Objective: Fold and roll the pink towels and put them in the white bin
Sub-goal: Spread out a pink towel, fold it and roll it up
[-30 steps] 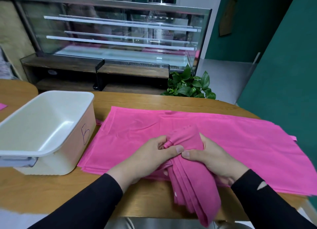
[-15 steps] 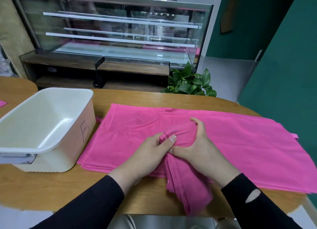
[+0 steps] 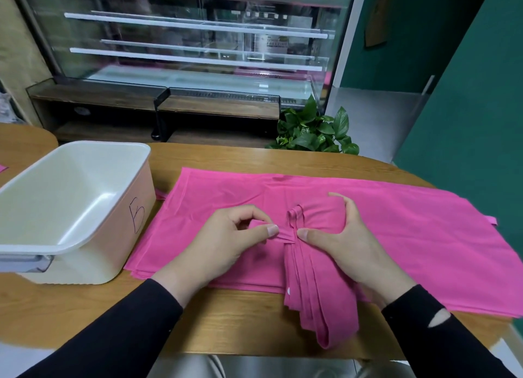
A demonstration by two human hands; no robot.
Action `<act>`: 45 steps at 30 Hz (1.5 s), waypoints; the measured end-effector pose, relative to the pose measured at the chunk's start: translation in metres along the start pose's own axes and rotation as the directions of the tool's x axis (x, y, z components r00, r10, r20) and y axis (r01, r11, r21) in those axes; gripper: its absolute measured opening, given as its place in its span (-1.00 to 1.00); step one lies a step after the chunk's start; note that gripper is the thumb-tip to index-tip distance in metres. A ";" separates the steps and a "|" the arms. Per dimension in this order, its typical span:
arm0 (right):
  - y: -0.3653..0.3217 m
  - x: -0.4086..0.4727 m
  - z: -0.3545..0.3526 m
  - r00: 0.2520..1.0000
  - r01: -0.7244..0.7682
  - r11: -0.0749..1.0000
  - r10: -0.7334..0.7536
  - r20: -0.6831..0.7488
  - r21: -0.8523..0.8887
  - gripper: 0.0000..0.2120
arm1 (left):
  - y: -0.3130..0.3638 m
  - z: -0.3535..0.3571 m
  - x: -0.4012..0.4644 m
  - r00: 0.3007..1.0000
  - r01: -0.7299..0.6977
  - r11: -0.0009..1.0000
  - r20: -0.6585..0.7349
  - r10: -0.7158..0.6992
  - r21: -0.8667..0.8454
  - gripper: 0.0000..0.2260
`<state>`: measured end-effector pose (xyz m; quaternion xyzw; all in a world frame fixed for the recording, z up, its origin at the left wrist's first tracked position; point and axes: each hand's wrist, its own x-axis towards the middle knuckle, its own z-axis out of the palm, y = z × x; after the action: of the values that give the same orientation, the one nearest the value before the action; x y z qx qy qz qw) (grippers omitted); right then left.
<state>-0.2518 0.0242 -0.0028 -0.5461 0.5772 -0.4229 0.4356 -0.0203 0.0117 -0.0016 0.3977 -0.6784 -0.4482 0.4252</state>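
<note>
- A person's two hands work a folded pink towel (image 3: 317, 287) on a wooden table (image 3: 226, 315), the strip laid across a spread stack of pink towels (image 3: 396, 230) so that the roll can form on a soft, flat bed.
- The left hand (image 3: 223, 244) pinches the strip's gathered edge between thumb and curled fingers (image 3: 254, 213), apparently to hold the layers together at the point where the roll begins.
- The right hand (image 3: 342, 236) cups the bunched far end of the strip, its fingers (image 3: 343, 205) curved over the top of the fabric and the thumb pressing in just opposite the left thumb; judging by this grip, it is there to turn the bundle over on itself.
- The thumbs nearly meet, with only a narrow pleat of cloth between them, which keeps the start of the roll tight.
- Below the fingers, the free tail of the strip runs toward the person and hangs over the near edge of the table, leaving slack to be drawn into the roll.
- To the outside of the left-hand fingers, a white bin (image 3: 119, 236) stands beside the spread towels, its open top within easy reach; no towel is visible inside it.
- The roll looks barely started, so most of the strip remains to be wound.
</note>
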 end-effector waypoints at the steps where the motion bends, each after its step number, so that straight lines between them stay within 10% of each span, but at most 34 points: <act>1: 0.001 0.000 -0.001 1.000 -0.010 0.999 0.010 0.002 0.032 -0.01 | 0.000 0.000 0.000 1.000 -0.001 1.000 0.019 0.002 -0.007 -0.86; 7: 0.006 0.001 -0.005 0.998 -0.022 0.998 0.019 0.052 0.067 -0.03 | 0.006 0.000 -0.004 0.980 0.124 0.911 0.194 -0.050 -0.394 -0.79; 14: 0.012 -0.001 -0.001 0.992 -0.058 0.994 0.046 0.118 0.096 -0.10 | 0.012 -0.003 -0.008 0.958 0.146 0.877 0.286 -0.011 -0.458 -0.82; 32: -0.003 -0.022 0.028 0.973 0.152 0.956 -0.190 -0.133 -0.253 -0.05 | -0.001 0.030 -0.008 0.957 0.010 0.698 -0.195 -0.214 -0.716 -0.60; 45: -0.017 -0.032 0.034 0.934 0.288 0.592 -0.349 0.083 -0.753 -0.12 | -0.002 0.019 -0.009 0.972 0.210 0.886 -0.012 -0.236 -0.412 -0.44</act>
<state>-0.2138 0.0546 0.0064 -0.7552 0.6083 -0.2352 0.0653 -0.0348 0.0249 -0.0097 0.3894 -0.5059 -0.6132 0.4653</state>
